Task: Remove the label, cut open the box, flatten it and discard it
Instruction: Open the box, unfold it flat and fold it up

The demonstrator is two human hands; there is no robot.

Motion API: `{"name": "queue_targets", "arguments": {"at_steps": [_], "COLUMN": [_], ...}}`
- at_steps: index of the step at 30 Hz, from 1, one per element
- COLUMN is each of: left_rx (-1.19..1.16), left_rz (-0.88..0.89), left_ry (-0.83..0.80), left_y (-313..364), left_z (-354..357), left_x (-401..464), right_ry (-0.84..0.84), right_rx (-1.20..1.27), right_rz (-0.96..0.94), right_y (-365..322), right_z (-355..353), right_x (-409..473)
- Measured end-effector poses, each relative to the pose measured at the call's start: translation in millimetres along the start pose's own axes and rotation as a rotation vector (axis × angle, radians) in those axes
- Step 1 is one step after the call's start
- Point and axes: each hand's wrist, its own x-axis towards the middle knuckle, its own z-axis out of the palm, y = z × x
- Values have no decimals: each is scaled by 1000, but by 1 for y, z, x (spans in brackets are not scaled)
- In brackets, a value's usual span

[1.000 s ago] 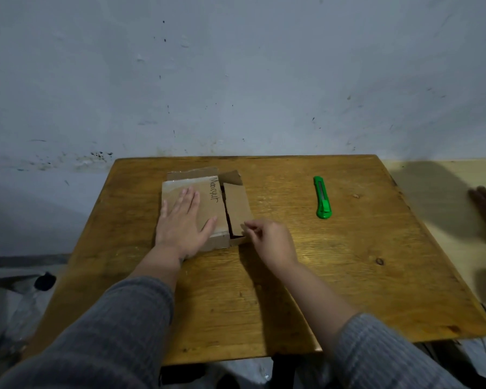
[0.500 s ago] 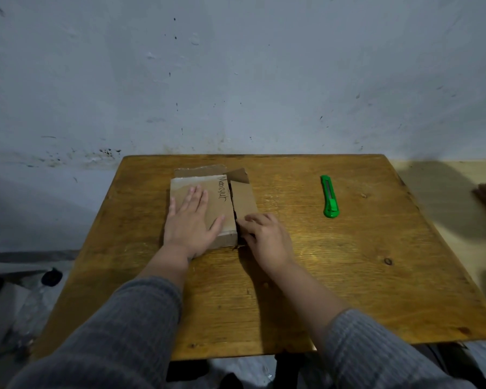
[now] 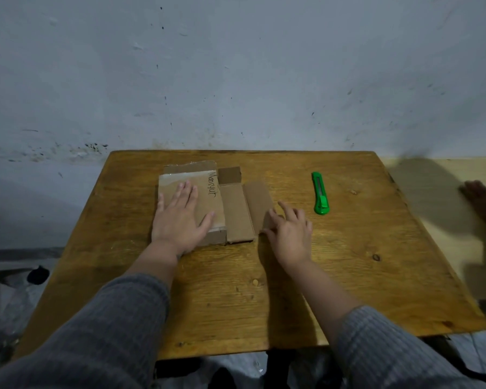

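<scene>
While the cardboard box lies on the left-centre part of the wooden table, its right side flap is folded out flat on the tabletop, and a smaller flap stands open at the far corner. The main panel carries handwritten black lettering along its right edge, and shiny tape runs across its far end.

The left hand rests palm-down on top of the box, fingers straight and slightly spread toward the wall, thumb angled out to the right near the box's near edge. It holds nothing; it only presses flat on the cardboard. Its forearm, in a grey ribbed sleeve, reaches in from the lower left.

The right hand lies at the outer end of the unfolded flap, fingers loosely extended and fanned, fingertips touching or just above the cardboard's near right corner; whether they press it cannot be told. It grips nothing. Its forearm comes in from the lower right.

A green utility knife lies well apart to the right of the box, pointing away from the person. At the right edge, another person's hand rests on a paler neighbouring surface. A scuffed grey wall rises behind the table.
</scene>
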Motion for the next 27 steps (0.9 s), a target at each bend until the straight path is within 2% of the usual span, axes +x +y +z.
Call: {"name": "queue_targets", "arguments": {"at_steps": [6,10,15,21,24,27], "left_rx": [-11,-21,-32,-58,-77,-125], "left_rz": [22,31,14,9,33,65], "left_ry": [-2,12,11,34,91,51], "left_y": [0,-1,0,-1,-4,-7], "left_z": [-1,-1,0,0,4,2], "left_x": [1,2,1,2,1,6], "right_ry": [-80,3,50,22,-68,-60], "right_rx": [-36,-4,-14,-46,107,172], "right_rz": [0,7,-159,-295,-229,-157], "right_y": [9,0,-34,-70,-76,-65], "right_z": [7,5,0,3,4,4], "right_x": [5,17,72,129,137,136]}}
